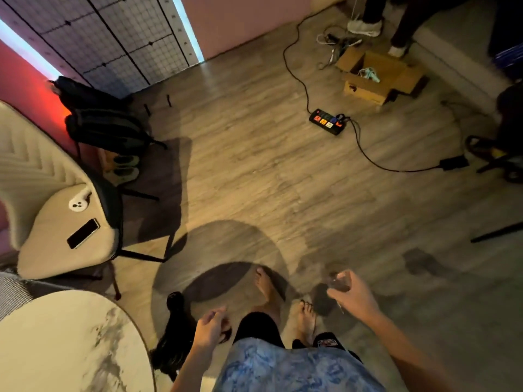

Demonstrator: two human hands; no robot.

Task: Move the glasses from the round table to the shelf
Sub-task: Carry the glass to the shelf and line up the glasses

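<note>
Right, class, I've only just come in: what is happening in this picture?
A barefoot person stands on a wooden floor, beside a round marble-patterned table. Their right hand carries a small clear drinking glass, held by its fingers away from the table. The left hand hangs loosely curled and seems to hold nothing. No shelf is in view, so the glass looks to be mid-carry. A dark phone lies on a cream padded chair nearby.

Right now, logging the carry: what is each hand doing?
Left hand: loosely curled, holding nothing visible.
Right hand: closed on a small clear drinking glass.
</note>
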